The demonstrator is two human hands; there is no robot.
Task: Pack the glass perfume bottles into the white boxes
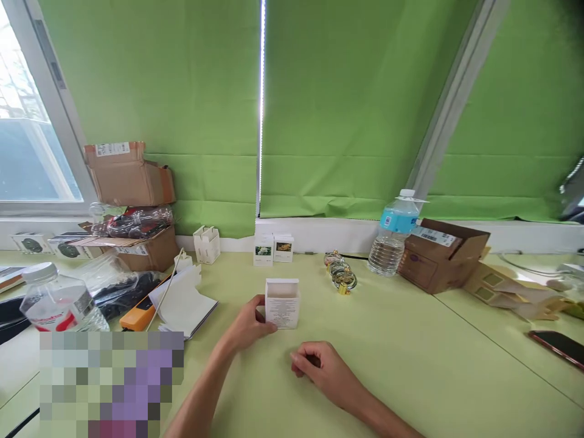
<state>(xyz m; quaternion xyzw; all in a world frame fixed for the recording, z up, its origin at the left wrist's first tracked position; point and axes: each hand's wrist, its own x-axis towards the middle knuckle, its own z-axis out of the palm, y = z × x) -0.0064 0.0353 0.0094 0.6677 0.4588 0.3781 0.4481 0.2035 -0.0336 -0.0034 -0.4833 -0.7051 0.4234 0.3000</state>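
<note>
A small white carton (283, 304) with its top flap open stands upright on the pale green table (410, 365). My left hand (250, 322) grips the carton's left side with thumb and fingers. My right hand (319, 365) rests on the table just in front of the carton, fingers curled in; I cannot make out anything in them.
Two small printed boxes (272, 248) and a white folded carton (207, 243) stand at the back. Water bottles (395, 234) (57, 301), cardboard boxes (440, 252) (130, 176), jars (340, 274), flat white cartons (182, 304), a phone (559, 347) lie around.
</note>
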